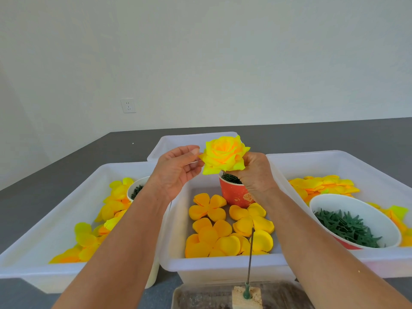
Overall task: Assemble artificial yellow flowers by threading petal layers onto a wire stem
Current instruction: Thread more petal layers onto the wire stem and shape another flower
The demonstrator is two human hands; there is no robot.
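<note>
Above the middle tray (174,259), your right hand (256,172) grips the flower (224,155) from beneath, left hand (176,170) pinching its edge, while the upright wire stem (250,253) stands below, nearer you.

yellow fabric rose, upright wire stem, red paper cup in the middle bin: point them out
yellow fabric rose (224,153), head view, orange centre petals
upright wire stem (250,255), head view, mid shaft
red paper cup (234,194), head view, front wall
</note>
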